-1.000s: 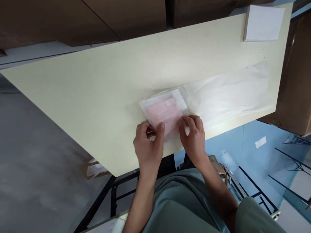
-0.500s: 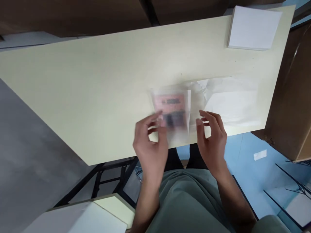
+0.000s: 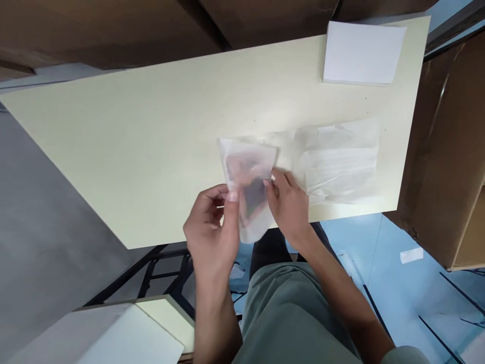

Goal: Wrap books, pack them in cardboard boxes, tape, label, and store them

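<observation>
Cream desk (image 3: 151, 131) spans view. Flattened clear bags (image 3: 337, 162) lie on desk, right side; white paper stack (image 3: 361, 53) at far right corner. Translucent pouch (image 3: 248, 187), pinkish-dark content, raised over near desk edge. Left hand (image 3: 210, 235) fingers pinch pouch's left edge; right hand (image 3: 290, 205) fingers pinch right edge.

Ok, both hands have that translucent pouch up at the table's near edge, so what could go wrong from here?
1. The pouch is pinched only at its sides by the left hand and right hand, and its lower end hangs past the table edge; a slip could drop it to the floor.
2. The loose film sheets lie right beside the right hand and could get dragged or creased.
3. The image is blurred, so the pouch's contents cannot be checked.
</observation>
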Motion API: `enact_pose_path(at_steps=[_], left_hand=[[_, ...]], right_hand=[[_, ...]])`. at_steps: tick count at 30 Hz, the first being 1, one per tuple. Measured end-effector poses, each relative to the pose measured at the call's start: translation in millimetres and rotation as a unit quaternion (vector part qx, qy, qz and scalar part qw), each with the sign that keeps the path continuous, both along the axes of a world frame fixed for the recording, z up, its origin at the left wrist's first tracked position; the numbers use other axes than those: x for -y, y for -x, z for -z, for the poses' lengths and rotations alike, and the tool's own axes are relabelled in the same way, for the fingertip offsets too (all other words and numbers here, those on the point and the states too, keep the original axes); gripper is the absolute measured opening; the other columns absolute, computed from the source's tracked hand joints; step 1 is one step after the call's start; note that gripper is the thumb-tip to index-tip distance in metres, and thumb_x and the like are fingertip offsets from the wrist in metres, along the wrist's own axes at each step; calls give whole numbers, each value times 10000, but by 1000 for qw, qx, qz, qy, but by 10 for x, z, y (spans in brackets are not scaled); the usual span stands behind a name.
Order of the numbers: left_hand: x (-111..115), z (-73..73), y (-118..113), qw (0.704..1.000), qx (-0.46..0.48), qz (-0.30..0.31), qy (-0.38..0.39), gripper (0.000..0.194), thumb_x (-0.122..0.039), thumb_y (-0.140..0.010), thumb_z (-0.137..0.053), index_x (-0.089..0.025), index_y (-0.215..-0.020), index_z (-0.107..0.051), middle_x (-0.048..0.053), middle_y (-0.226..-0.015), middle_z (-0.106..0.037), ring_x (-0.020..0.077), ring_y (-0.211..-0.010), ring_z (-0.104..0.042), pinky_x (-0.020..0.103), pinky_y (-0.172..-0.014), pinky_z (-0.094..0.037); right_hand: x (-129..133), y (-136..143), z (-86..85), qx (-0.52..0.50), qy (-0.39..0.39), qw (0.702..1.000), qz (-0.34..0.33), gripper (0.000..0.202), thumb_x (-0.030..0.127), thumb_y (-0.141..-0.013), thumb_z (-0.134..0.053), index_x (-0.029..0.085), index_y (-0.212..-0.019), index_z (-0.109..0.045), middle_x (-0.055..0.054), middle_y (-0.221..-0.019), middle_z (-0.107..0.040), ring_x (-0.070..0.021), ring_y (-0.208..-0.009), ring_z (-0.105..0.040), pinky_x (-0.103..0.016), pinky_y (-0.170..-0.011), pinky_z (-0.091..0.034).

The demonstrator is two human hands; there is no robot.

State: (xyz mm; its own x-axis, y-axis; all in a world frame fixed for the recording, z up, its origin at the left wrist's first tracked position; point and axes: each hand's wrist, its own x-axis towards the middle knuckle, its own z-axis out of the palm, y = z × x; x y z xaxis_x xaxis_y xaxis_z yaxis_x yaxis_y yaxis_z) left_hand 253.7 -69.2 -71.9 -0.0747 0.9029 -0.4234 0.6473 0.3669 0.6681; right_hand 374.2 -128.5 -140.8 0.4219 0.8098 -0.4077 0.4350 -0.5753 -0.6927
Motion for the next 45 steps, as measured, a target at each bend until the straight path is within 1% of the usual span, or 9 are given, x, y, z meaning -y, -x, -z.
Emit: enact_pose_path(at_steps=[3,7,15,21,25,28,33,38,45], left_hand=[[131,-153,-225,995,69,67,16,358,-541,-1105,-578,-253,-1192,-772,58,-1070,-785,208,-968,-747,328,-828,-627],[201,25,-381,990,62,122,12,321,-498,-1105,-589,-264,-1231,-769,90,-1276,-769,240,-1106,-753,377,-909,-638],[236,533,-403,996,27,5,83,382,-494,-974,-729,-211,-1230,-750,62,-1068,-772,191,-870,-693,325,-747,-575],[260,165,-616,992,84,29,91,350,-575,-1025,-696,-230,-1039,-753,20,-892,-715,172,-778,-642,300,-697,-538],[340,-88,-879,970,184,124,95,435,-613,-1119,-523,-250,-1150,-760,70,-1088,-781,216,-937,-723,343,-795,-599],[390,-67,-1031,955,207,187,102,410,-580,-1134,-503,-269,-1217,-757,84,-1238,-785,241,-1052,-752,389,-881,-623],[387,255,-1127,980,113,153,58,403,-530,-1037,-681,-261,-1338,-679,116,-1411,-727,287,-1218,-725,456,-973,-623],[325,563,-1237,970,165,110,138,488,-556,-956,-761,-212,-1297,-697,115,-1206,-782,261,-1048,-750,408,-861,-626],[454,606,-1501,950,279,104,98,284,-465,-941,-766,-238,-1057,-641,55,-1055,-751,212,-928,-731,336,-772,-592]], right_hand=[[98,-243,-260,-29,-39,996,74,338,374,-1169,-505,246,-1425,-685,-88,-1149,-758,-168,-808,-728,-279,-669,-595],[291,-618,-540,-14,-74,989,129,347,414,-1179,-487,270,-1426,-683,-85,-1184,-768,-201,-974,-760,-323,-751,-656],[510,-616,-164,26,-66,996,57,314,304,-1131,-570,256,-1414,-696,-137,-1347,-724,-276,-1199,-745,-481,-963,-693],[504,-679,-229,-23,-62,996,63,332,309,-1152,-524,243,-1422,-704,-139,-1392,-725,-268,-1244,-744,-459,-985,-691],[608,-970,-515,-28,-80,986,142,337,382,-1186,-475,267,-1401,-707,-112,-1385,-755,-246,-1231,-764,-428,-977,-689],[732,-1193,-644,44,-91,980,172,362,470,-1136,-605,290,-1440,-680,-114,-1426,-735,-279,-1273,-745,-477,-1002,-680],[860,-1394,-434,182,-68,970,147,390,441,-1062,-734,317,-1431,-699,-119,-1472,-685,-328,-1407,-654,-577,-1111,-620],[843,-1339,-54,214,-36,968,123,280,258,-1094,-631,320,-1338,-754,-108,-1364,-694,-291,-1274,-674,-537,-1044,-629],[829,-1290,-25,213,-53,965,146,230,289,-1085,-612,309,-1282,-729,-109,-1396,-663,-297,-1348,-629,-565,-1117,-580]])
